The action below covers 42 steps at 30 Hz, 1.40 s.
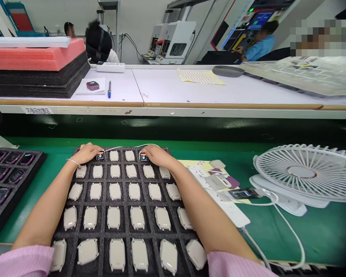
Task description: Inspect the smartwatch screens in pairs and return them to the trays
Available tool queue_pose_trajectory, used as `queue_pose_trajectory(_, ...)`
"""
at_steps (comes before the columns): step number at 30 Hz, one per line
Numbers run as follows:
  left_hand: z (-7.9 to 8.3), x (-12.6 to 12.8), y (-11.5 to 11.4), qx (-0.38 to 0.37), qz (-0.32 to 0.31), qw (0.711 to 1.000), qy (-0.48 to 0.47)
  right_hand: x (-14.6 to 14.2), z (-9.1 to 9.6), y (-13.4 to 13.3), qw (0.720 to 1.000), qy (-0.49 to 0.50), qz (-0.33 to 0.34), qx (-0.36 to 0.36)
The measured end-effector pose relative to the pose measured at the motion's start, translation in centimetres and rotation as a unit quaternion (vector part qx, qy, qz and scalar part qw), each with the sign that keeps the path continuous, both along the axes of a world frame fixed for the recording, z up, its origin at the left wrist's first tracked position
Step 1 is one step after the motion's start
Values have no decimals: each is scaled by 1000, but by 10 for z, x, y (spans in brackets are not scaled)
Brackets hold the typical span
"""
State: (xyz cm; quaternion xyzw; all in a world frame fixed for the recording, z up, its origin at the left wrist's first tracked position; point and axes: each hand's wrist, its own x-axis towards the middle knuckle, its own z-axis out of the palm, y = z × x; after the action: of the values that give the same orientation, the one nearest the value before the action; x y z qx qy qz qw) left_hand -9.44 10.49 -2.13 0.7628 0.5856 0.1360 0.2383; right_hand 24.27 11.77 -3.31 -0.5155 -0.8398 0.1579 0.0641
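Observation:
A black foam tray in front of me holds rows of beige smartwatch cases, each in its own compartment. In the far row, my left hand grips a smartwatch with a lit screen near the tray's left corner. My right hand has its fingers closed on another lit smartwatch towards the far right corner. A thin white cable runs beside the left watch, and another white cable passes over my right hand. The fingertips of both hands are partly hidden.
A second foam tray with purple-rimmed watches lies left. To the right are a white power strip, a dark device on a cable and a white fan. Foam sheets are stacked on the shelf; people sit beyond.

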Motion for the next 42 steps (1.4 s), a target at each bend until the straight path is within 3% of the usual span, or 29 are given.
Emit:
queue_pose_trajectory(6, 1, -3, 1, 6, 28, 999, -23, 0, 3, -2, 1000, 20, -12, 8)
queue_pose_trajectory(11, 1, 11, -3, 73, 85, 994, -14, -8, 3, -8, 994, 37, -78, 64)
queue_pose_trajectory(16, -2, 52, -18, 87, 10, 996, -3, -29, -2, -17, 990, 104, 46, 88)
queue_pose_trajectory(20, -1, 68, -28, 92, -30, 994, 45, -36, -2, -22, 991, 63, 95, 65)
queue_pose_trajectory(28, 14, 76, -22, 114, -83, 983, 114, -41, 13, -20, 993, 40, 103, 42)
queue_pose_trajectory(33, 21, 59, -4, 67, -89, 990, 82, -36, 19, -17, 992, 88, 94, 18)
queue_pose_trajectory(37, 18, 43, 3, 20, -101, 993, 55, -31, 20, -14, 989, 119, 91, -13)
queue_pose_trajectory(42, 9, 47, 5, -3, -100, 993, 68, -42, 17, -4, 992, 99, 77, -20)
